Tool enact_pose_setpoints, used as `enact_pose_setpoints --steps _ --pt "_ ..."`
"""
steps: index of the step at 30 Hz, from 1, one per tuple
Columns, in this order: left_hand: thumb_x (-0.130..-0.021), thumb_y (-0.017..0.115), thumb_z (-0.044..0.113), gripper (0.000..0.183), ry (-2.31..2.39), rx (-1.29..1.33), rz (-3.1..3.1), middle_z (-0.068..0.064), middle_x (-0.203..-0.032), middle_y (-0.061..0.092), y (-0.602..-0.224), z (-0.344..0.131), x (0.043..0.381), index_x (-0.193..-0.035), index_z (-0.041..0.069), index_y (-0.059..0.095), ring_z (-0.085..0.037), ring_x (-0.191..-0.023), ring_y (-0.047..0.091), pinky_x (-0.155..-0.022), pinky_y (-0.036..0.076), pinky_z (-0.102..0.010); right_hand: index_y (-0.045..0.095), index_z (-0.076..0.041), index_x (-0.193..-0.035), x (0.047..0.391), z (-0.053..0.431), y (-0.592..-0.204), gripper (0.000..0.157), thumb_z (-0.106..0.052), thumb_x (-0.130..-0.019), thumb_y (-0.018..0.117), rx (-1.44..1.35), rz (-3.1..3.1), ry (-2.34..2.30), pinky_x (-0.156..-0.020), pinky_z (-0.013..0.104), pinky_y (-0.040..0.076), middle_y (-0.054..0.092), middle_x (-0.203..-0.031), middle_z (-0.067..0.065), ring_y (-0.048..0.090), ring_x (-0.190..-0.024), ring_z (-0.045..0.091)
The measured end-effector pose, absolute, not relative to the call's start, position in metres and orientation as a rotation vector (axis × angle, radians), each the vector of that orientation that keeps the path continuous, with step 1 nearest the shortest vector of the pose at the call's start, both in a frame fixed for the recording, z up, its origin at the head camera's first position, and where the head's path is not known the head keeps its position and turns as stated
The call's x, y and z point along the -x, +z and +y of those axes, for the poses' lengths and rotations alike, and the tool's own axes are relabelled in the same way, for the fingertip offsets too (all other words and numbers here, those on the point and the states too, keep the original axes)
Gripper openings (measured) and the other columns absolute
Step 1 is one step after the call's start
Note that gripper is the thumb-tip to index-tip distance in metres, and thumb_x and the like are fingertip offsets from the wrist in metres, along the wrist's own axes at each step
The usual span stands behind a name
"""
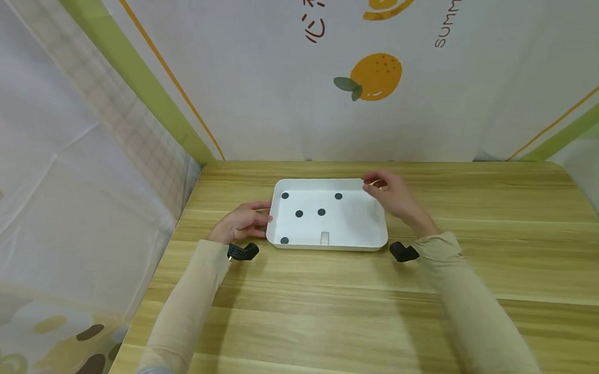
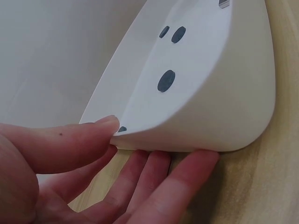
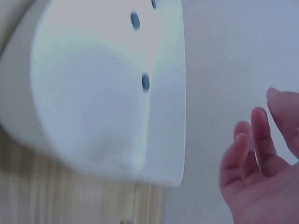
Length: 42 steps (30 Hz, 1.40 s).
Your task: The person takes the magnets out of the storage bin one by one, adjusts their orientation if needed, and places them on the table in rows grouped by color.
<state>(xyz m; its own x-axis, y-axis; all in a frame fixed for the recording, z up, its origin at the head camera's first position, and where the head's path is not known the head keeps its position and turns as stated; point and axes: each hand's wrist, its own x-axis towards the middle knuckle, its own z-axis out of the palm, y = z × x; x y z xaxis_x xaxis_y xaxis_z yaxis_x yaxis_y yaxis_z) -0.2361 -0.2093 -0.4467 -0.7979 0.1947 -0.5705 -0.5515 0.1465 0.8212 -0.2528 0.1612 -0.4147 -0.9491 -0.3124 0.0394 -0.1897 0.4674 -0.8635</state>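
A white shallow tray with rounded corners lies on the wooden table. Several small dark round discs are scattered over its floor, most of them towards the left half. A small pale rectangular piece is at the inner front wall. My left hand grips the tray's left end, thumb on the rim and fingers along the outer wall, as the left wrist view shows. Over the far right corner, my right hand hovers with loosely bent fingers; in the right wrist view it is apart from the tray and holds nothing.
The wood-grain table extends on all sides of the tray. A white curtain with printed oranges hangs behind the far edge, and another cloth hangs at the left. A black camera mount sticks out from each wrist.
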Motion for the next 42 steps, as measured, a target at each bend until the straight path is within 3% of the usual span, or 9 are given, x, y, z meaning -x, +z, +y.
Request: enact_pose_setpoints --steps 15,20,27,42 --pt "-0.094 0.054 -0.003 0.060 1.721 0.296 1.851 -0.012 -0.116 0.057 -0.448 -0.211 0.235 -0.149 0.006 0.033 -0.018 -0.090 0.064 -0.075 0.059 -0.035 0.062 0.001 -0.116 0.228 0.109 -0.450 0.025 -0.005 -0.092 0.062 0.870 2.472 -1.300 -0.079 0.032 0.047 0.059 -0.119 0.018 0.055 -0.098 0.025" --pt "-0.094 0.053 -0.004 0.061 1.729 0.296 1.844 -0.011 -0.116 0.056 -0.448 -0.211 0.234 -0.150 0.006 0.031 -0.017 -0.090 0.063 -0.074 0.058 -0.033 0.066 -0.002 -0.112 0.227 0.097 -0.464 0.024 0.001 -0.088 0.062 0.954 2.463 -1.227 -0.085 0.034 0.045 0.060 -0.114 0.016 0.052 -0.099 0.027" --pt "-0.094 0.055 -0.002 0.061 1.733 0.323 1.855 -0.013 -0.119 0.057 -0.448 -0.210 0.235 -0.150 0.008 0.032 -0.018 -0.091 0.064 -0.076 0.058 -0.035 0.072 -0.010 -0.106 0.231 0.085 -0.477 0.031 0.002 -0.079 0.062 0.951 2.480 -1.064 -0.095 0.040 0.036 0.056 -0.118 0.013 0.043 -0.113 0.029" --pt "-0.094 0.054 -0.002 0.061 1.745 0.333 1.847 -0.011 -0.113 0.058 -0.449 -0.210 0.236 -0.150 0.007 0.032 -0.017 -0.089 0.065 -0.076 0.059 -0.037 0.075 -0.011 -0.100 0.234 0.089 -0.479 0.028 0.006 -0.079 0.066 1.070 2.438 -1.008 -0.098 0.041 0.030 0.052 -0.115 0.012 0.041 -0.112 0.029"
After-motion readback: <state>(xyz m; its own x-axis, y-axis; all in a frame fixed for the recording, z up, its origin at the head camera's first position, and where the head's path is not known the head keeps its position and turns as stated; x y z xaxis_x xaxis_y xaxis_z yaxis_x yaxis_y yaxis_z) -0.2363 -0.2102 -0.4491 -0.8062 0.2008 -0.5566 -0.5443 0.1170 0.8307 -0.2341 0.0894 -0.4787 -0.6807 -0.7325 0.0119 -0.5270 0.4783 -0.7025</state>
